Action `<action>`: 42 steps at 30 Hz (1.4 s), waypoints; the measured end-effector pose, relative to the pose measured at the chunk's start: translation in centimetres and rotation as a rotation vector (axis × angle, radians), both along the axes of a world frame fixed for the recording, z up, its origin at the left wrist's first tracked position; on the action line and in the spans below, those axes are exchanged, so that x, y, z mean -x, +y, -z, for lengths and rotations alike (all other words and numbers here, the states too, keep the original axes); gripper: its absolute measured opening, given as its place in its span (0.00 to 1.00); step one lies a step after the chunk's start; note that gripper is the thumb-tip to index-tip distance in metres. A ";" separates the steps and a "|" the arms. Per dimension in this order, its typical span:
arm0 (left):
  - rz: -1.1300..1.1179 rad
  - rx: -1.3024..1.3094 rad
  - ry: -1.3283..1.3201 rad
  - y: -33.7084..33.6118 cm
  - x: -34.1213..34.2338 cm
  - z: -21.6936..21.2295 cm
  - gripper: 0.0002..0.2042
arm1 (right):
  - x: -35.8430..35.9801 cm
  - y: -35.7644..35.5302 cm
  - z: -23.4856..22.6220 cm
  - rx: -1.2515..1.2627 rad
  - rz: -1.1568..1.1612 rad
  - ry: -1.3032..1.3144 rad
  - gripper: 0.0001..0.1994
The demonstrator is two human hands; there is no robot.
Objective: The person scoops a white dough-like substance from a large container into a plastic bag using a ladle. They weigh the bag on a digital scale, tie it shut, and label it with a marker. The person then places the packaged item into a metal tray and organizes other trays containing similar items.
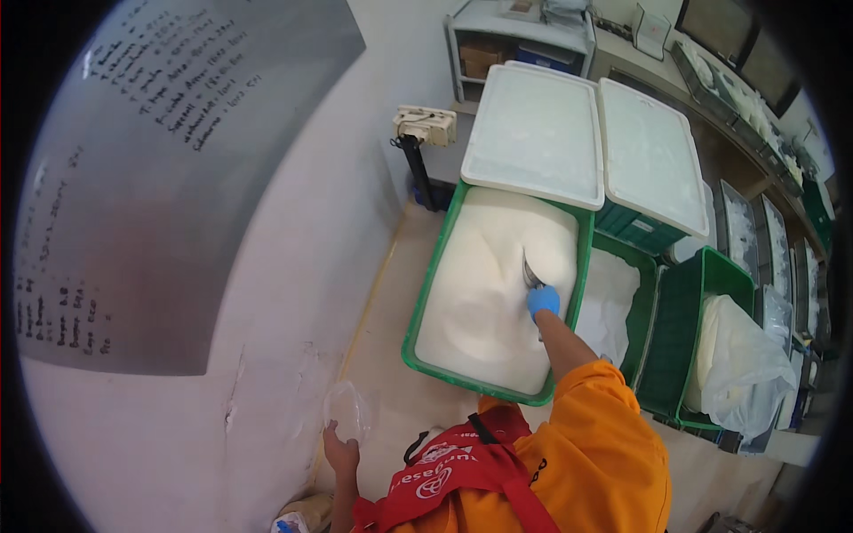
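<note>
My right hand [543, 303], in a blue glove, is closed around a metal scoop [531, 274]. The scoop's tip dips into a furrow in white powder [471, 275]. A large green bin [430, 296] holds this powder, heaped unevenly, and a white lid [533, 133] covers its far end. Low on the left, my bare left hand [341, 449] grips a clear plastic bag [349, 407] from below. The bag hangs apart from the bin, over the floor beside the wall; its contents, if any, cannot be made out.
Right of the bin is another green bin [651, 293] with white material. A further green crate holds a clear plastic sack [742, 369]. A second white lid [656, 155] lies beyond. A scale display [426, 124] stands by the left wall, where a written board [169, 178] hangs.
</note>
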State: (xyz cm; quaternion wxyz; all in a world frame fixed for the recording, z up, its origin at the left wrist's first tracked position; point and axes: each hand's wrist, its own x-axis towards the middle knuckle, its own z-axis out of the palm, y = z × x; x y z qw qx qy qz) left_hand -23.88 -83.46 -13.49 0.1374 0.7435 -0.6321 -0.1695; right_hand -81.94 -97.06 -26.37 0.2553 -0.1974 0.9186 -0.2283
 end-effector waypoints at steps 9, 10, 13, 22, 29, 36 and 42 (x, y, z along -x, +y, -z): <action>0.109 0.169 0.027 -8.3 4.8 -4.9 0.32 | -6.8 10.1 -8.8 0.232 -0.191 0.193 0.15; 0.129 0.185 0.025 -9.5 5.6 -5.4 0.32 | -7.7 11.0 -10.1 0.193 -0.215 0.169 0.15; 0.218 0.191 -0.003 -13.2 9.0 -6.5 0.38 | -8.5 13.6 -11.0 0.223 -0.252 0.161 0.14; 0.468 0.192 -0.010 -20.4 21.4 -8.6 0.26 | -7.1 18.2 -17.1 0.340 -0.413 0.199 0.13; 0.908 0.021 0.037 -19.5 30.1 -13.0 0.31 | -5.3 13.3 -27.6 0.080 -0.782 0.403 0.10; 0.875 0.124 0.385 -18.8 31.7 -15.5 0.40 | -10.3 4.3 -42.0 -0.249 -1.229 0.874 0.04; 0.685 -0.066 0.491 -21.7 27.5 -20.4 0.42 | -7.9 9.2 -49.8 -0.110 -1.066 0.880 0.03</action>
